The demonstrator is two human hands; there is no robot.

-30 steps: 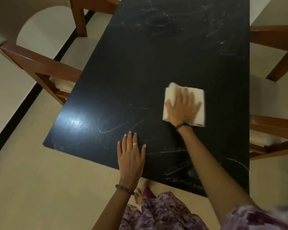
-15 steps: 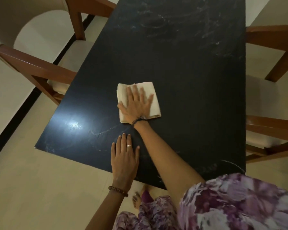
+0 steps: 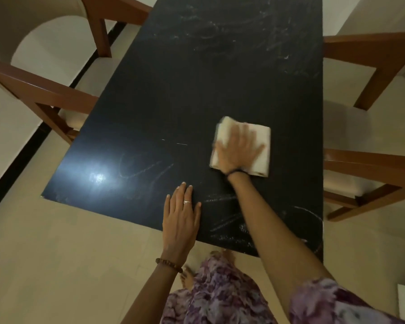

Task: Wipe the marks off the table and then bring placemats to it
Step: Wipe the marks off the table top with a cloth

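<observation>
**Mia:** Right hand [image 3: 237,152] is flat on the folded cloth [image 3: 257,150], fingers straight, pushing it down on the black bench [image 3: 197,94]. It looks a bit blurry, so I think it is rubbing.

**Sam:** And the other one?

**Mia:** Left hand [image 3: 181,216] lies flat on the bench edge, at about 7 o'clock from the cloth. Fingers straight, holding nothing. I think it props the person up.

**Sam:** Is the bench clean yet?

**Mia:** No. White scribbles [image 3: 229,223] sit at 6 o'clock from the cloth, near the close edge. A faint swirl [image 3: 145,167] sits at 9 o'clock, beside the bright shine. A little white dash [image 3: 181,143] is there too. Lots of smears [image 3: 255,38] are far up at 12 o'clock.

**Sam:** So what looks done?

**Mia:** Only the dark middle part looks clean. I would say wiping is not even half done.

**Sam:** And the placemats?

**Mia:** I see none. Just brown chairs [image 3: 372,50] at the sides. That part is all left to do
</observation>
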